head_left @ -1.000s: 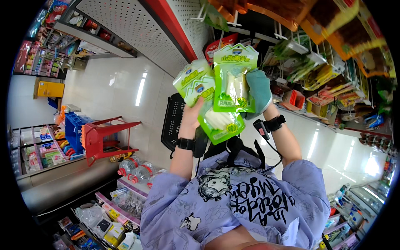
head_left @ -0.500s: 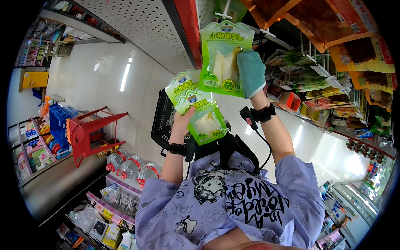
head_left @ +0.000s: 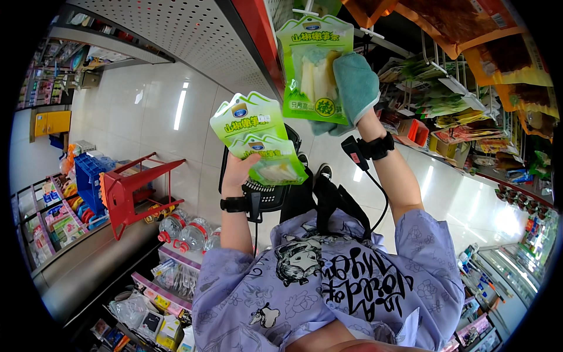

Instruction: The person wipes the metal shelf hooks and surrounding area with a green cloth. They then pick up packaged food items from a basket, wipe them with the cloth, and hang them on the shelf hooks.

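My right hand (head_left: 356, 88), in a teal glove, grips a green snack pouch (head_left: 314, 67) with a clear window, lifted high toward the hanging pegs (head_left: 358, 32) of the shelf. My left hand (head_left: 239, 168), bare, holds two similar green pouches (head_left: 258, 138) fanned out lower and to the left. Both wrists carry black bands, and a small black device hangs at the right wrist (head_left: 375, 146). A black basket (head_left: 267, 193) sits on the floor below my left hand.
Hanging orange and green snack bags (head_left: 481, 41) fill the rack on the right. A red step stool (head_left: 132, 188) and blue crates (head_left: 88, 173) stand at the left, with water bottles (head_left: 182, 232) and low shelves of goods beside them. White tiled floor stretches ahead.
My right hand has raised its pouch higher toward the pegs. My left hand with its pouches has dropped lower and apart from the right one.
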A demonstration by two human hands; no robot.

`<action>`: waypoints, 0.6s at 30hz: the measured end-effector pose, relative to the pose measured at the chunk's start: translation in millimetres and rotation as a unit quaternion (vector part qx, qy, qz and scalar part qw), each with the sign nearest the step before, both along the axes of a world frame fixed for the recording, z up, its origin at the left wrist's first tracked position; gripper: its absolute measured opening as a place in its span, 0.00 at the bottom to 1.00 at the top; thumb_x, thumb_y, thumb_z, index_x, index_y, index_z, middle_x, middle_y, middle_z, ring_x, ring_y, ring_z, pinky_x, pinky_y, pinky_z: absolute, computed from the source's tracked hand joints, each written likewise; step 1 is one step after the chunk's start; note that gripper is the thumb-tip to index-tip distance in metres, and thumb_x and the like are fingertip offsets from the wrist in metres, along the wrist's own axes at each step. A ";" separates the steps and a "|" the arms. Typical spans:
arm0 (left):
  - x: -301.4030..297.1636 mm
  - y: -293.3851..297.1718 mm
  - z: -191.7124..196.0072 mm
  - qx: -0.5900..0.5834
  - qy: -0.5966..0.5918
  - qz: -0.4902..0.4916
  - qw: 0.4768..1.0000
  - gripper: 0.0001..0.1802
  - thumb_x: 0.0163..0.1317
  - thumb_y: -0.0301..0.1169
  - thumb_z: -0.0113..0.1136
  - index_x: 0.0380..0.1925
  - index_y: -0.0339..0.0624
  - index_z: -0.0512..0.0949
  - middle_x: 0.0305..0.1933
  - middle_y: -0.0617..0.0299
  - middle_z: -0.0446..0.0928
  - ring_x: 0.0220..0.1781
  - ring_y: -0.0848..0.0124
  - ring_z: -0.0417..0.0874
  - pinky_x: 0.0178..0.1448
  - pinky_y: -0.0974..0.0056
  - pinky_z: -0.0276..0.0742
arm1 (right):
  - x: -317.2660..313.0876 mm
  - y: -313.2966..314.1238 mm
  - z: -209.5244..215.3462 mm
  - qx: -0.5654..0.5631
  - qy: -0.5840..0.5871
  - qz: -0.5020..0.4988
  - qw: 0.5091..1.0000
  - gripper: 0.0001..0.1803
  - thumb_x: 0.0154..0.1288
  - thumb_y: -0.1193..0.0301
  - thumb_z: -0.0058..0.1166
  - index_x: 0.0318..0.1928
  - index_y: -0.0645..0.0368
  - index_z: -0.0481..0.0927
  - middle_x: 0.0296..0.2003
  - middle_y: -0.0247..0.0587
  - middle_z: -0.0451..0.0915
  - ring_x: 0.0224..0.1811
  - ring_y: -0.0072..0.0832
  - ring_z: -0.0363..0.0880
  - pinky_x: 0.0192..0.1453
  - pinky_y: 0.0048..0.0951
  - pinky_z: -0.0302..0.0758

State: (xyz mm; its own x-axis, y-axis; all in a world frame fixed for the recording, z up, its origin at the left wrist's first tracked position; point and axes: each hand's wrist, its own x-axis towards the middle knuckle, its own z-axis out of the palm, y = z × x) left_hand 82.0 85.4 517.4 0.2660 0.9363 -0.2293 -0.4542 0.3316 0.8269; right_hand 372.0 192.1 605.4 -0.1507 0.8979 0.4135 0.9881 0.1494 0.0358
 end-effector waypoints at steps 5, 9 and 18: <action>13.7 22.5 35.5 0.102 0.079 -0.107 0.986 0.28 0.44 0.19 0.65 0.48 0.35 0.69 0.47 0.59 0.75 0.48 0.71 0.74 0.53 0.65 0.70 | 1.4 -1.5 1.6 -0.023 0.030 0.008 0.999 0.07 0.46 0.72 0.52 0.30 0.57 0.77 0.30 0.42 0.74 0.34 0.38 0.74 0.30 0.35 0.74; 47.3 61.0 69.6 0.176 0.216 -0.195 0.940 0.29 0.41 0.19 0.67 0.48 0.36 0.69 0.43 0.60 0.77 0.45 0.73 0.76 0.50 0.66 0.72 | 4.6 5.6 -11.2 0.025 0.052 0.034 0.998 0.10 0.43 0.67 0.56 0.29 0.56 0.77 0.29 0.41 0.74 0.33 0.38 0.74 0.31 0.35 0.73; 82.6 119.1 116.9 0.300 0.184 -0.170 0.920 0.27 0.39 0.18 0.68 0.44 0.36 0.72 0.41 0.62 0.78 0.43 0.75 0.76 0.47 0.67 0.73 | 9.6 13.7 -29.3 0.073 0.316 0.149 0.934 0.13 0.40 0.62 0.58 0.27 0.54 0.78 0.28 0.39 0.74 0.32 0.38 0.73 0.29 0.33 0.70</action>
